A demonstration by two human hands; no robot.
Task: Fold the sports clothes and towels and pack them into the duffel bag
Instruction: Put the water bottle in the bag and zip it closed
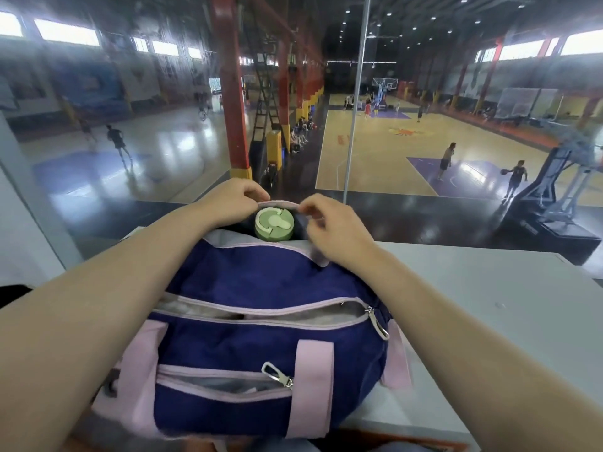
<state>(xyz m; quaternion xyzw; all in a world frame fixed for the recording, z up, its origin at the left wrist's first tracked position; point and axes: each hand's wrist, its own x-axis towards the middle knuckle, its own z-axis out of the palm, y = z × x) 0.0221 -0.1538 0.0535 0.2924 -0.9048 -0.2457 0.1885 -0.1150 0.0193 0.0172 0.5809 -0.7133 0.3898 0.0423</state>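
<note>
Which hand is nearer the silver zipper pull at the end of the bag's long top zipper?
Right. The right hand pinches the pocket rim by the green bottle, on the zipper pull's side; the left hand grips the rim's far-left edge.

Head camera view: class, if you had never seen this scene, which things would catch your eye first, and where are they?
The navy and pink duffel bag fills the lower centre, resting on a grey table. At its far end a green bottle lid pokes out of a pocket, with the left hand and right hand pinching the pocket's rim on either side. Beyond lies a basketball court with players.
</note>
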